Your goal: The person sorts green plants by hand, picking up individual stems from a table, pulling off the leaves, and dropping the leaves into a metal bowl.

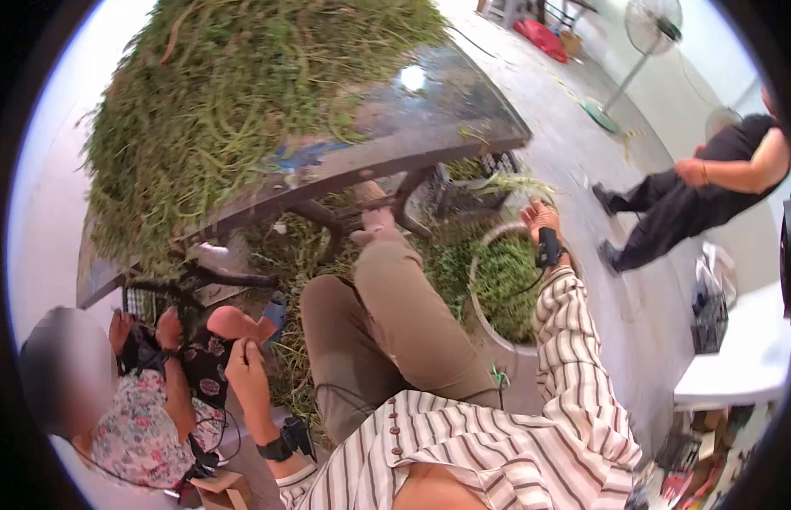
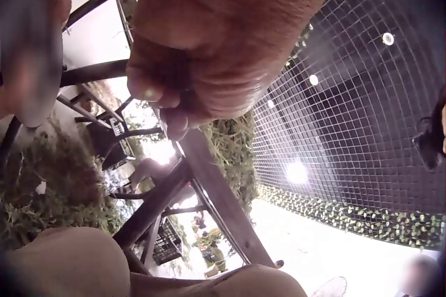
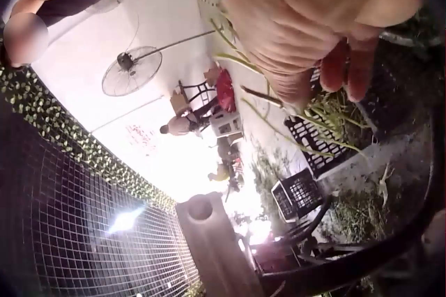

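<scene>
My right hand point(image 1: 544, 223) grips a few long green stems point(image 1: 521, 184), held above a round tub point(image 1: 473, 285) full of leafy green sprigs point(image 1: 516, 280). In the right wrist view the stems point(image 3: 334, 117) fan out from beneath the fingers point(image 3: 361, 74), over a black plastic crate point(image 3: 327, 154). On the other side, my left hand point(image 1: 247, 382) is raised beside my knee. Its fingers point(image 2: 143, 84) curl in towards the thumb, and nothing shows between them. A large heap of green stalks point(image 1: 268, 93) covers most of the table point(image 1: 463, 93) in front.
Loose stalks point(image 1: 285, 246) litter the floor under the table, around its legs and my foot point(image 1: 378, 219). A person in a floral top point(image 1: 140, 425) sits at lower left. Another person in black point(image 1: 727, 166) stands at right, near a floor fan point(image 1: 654, 30) and a white table point(image 1: 739, 357).
</scene>
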### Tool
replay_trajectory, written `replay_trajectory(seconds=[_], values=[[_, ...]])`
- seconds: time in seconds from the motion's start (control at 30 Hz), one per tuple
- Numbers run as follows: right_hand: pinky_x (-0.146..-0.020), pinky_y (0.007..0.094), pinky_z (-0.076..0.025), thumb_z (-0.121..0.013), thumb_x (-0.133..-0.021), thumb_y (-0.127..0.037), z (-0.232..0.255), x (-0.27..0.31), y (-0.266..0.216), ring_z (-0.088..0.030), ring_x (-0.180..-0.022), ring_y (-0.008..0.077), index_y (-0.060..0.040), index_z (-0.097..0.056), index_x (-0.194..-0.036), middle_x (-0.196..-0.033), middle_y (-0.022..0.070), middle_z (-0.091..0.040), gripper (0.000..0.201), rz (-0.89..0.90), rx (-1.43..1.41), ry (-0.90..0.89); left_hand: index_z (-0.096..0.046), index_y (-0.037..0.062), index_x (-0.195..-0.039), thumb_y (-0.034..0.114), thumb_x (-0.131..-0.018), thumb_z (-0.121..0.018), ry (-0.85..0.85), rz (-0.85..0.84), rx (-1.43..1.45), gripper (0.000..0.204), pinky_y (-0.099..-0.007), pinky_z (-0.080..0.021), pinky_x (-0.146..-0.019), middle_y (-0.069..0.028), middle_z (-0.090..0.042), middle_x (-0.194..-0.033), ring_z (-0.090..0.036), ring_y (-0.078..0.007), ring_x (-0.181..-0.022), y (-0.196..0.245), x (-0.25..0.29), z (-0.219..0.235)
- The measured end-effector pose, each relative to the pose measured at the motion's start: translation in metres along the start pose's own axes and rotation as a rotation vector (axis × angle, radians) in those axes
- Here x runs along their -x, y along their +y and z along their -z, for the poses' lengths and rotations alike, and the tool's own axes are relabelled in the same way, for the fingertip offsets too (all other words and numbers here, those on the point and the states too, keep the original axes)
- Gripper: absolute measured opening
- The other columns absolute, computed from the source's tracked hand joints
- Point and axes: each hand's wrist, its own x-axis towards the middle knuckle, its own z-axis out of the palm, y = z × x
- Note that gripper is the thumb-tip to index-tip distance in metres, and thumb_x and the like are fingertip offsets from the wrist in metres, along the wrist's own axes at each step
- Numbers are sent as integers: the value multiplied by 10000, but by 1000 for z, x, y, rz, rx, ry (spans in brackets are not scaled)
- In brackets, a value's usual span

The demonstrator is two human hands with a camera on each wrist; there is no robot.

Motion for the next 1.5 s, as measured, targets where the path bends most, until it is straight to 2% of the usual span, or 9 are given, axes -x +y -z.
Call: replay_trajectory(seconds=[0.2,0.37,0.57,0.7,0.77,1.07,1.27,1.43,1.5], values=[[-436,269,-461,-582,-814,-108,-61,29,30,-491,-469,128,5,-563,-876,-633,19,-518,130,-110,278,-381,-581,-21,-903,124,-892,-489,-43,59,14,172,-279,-373,-514,-73,-505,-611,-455,-133,-534,-5,-4,0],[-469,216,-385,-511,-869,-126,-159,165,-30,-459,-502,77,6,-573,-1048,-618,-19,-487,231,-96,238,-675,-582,-22,-926,115,-870,-511,-41,12,-41,164,-319,-419,-584,-132,-580,-708,-525,-234,-594,-6,-25,-5],[-474,206,-342,-454,-920,-171,-263,297,-83,-432,-541,62,18,-566,-990,-668,-16,-472,230,-283,85,-1261,-570,-21,-962,76,-851,-517,-19,-361,94,156,-337,-445,-714,-162,-587,-890,-568,-317,-804,46,-91,-12],[-489,221,-351,-452,-923,-159,-320,305,-40,-416,-545,75,9,-557,-970,-688,-9,-460,204,-403,-130,-1338,-585,-3,-951,65,-828,-526,48,-553,48,153,-359,-438,-732,-147,-566,-881,-543,-333,-825,97,-154,-16],[-501,247,-357,-459,-920,-157,-338,285,-1,-403,-562,89,0,-552,-968,-703,-8,-446,188,-480,-219,-1170,-589,3,-941,80,-819,-536,84,-633,-9,154,-385,-432,-744,-147,-560,-882,-532,-327,-858,107,-190,-27],[-507,263,-339,-449,-921,-147,-334,241,42,-379,-573,96,9,-549,-969,-712,-3,-441,192,-563,-185,-988,-618,13,-956,231,-809,-582,128,-546,-344,265,-416,-431,-746,-139,-532,-896,-537,-326,-873,114,-306,-96],[-499,245,-334,-458,-919,-141,-331,233,27,-383,-571,85,5,-548,-960,-703,-10,-430,177,-555,-245,-964,-645,34,-846,238,-809,-551,16,-514,-179,227,-402,-463,-687,-140,-588,-795,-572,-309,-731,122,-292,-75],[-496,237,-336,-474,-919,-161,-336,237,20,-386,-558,75,-5,-550,-949,-681,-21,-426,175,-498,-206,-964,-641,-25,-901,214,-814,-604,-92,-168,410,257,-265,-427,-523,-40,-576,-736,-529,-115,-606,141,-242,-42],[-498,242,-347,-485,-919,-178,-336,239,20,-391,-551,73,-11,-552,-954,-673,-23,-432,183,-472,-176,-1020,-640,-31,-905,180,-824,-594,-48,-253,397,231,-254,-423,-504,-35,-576,-756,-530,-109,-602,135,-226,-44]])
